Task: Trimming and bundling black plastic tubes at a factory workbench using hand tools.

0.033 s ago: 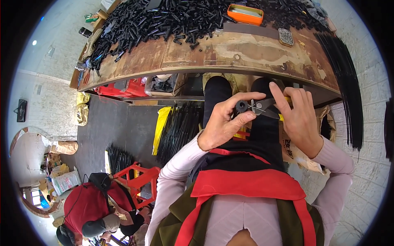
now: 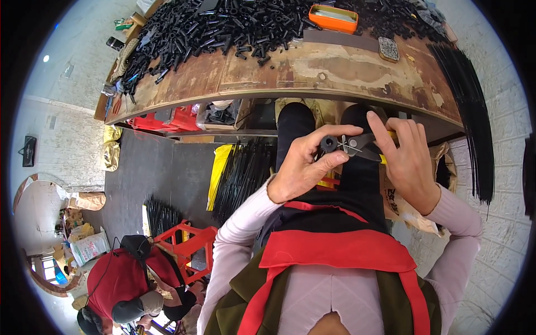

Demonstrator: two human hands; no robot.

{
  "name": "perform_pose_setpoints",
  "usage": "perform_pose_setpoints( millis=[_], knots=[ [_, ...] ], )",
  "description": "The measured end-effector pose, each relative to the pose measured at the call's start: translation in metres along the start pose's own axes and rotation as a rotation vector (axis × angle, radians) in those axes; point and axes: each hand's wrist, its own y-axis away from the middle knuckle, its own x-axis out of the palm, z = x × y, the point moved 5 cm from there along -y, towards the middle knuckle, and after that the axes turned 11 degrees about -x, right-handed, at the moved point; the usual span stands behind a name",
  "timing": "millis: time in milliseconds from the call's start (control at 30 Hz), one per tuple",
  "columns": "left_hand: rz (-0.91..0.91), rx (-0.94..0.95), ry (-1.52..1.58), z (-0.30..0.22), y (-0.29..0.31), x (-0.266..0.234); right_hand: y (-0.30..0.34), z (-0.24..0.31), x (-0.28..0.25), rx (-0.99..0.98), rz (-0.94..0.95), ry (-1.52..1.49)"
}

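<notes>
My left hand point(image 2: 301, 172) is closed around a black tubular part point(image 2: 329, 144), whose round hole faces up. Beside that part, thin silvery metal pieces point(image 2: 344, 143) cross each other between my left thumb and index finger. Pliers point(image 2: 365, 142) with dark jaws and yellow-edged handles are gripped by my right hand point(image 2: 410, 167), its index finger stretched along them. The plier jaws reach the crossed metal pieces; whether they clamp them I cannot tell. Both hands are above my dark-trousered legs point(image 2: 296, 125), just short of the bench.
A wooden bench point(image 2: 268, 75) bears a heap of black tubular parts point(image 2: 234, 33), an orange box point(image 2: 333, 21) and a small tin point(image 2: 388, 49). Long black strips point(image 2: 466, 111) hang off its right end. More strips point(image 2: 240, 178) lie on the floor. A person point(image 2: 125, 279) works at lower left near a red stool point(image 2: 195, 245).
</notes>
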Motion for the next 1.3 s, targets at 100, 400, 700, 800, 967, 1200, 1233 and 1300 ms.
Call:
perform_pose_setpoints(
  millis=[100, 400, 700, 800, 967, 1200, 1233, 1300],
  knots=[
    [0.039, -0.004, 0.014, 0.002, 0.001, 0.001, -0.006, 0.001, -0.002, 0.009, 0.009, -0.004],
    [-0.052, 0.024, 0.018, 0.005, 0.003, -0.002, -0.006, 0.005, -0.004, 0.018, 0.056, -0.016],
    [0.171, -0.023, -0.064, 0.005, 0.006, 0.012, 0.005, -0.007, -0.012, 0.377, 0.811, -1.198],
    [0.134, -0.049, -0.019, 0.018, -0.006, 0.012, 0.018, -0.014, -0.008, 0.424, 0.562, -0.95],
    [0.022, -0.053, 0.117, 0.009, -0.017, 0.01, 0.012, -0.017, -0.015, 0.004, 0.186, -0.282],
    [0.241, 0.006, 0.119, 0.005, -0.01, 0.003, 0.009, -0.022, -0.008, 0.599, 0.842, -1.428],
    [0.278, 0.004, 0.168, 0.006, -0.009, 0.006, 0.016, -0.017, -0.003, 0.607, 0.832, -1.424],
    [0.304, -0.042, 0.216, 0.008, -0.012, 0.008, 0.038, -0.004, 0.017, 0.779, 0.83, -1.664]
  ],
)
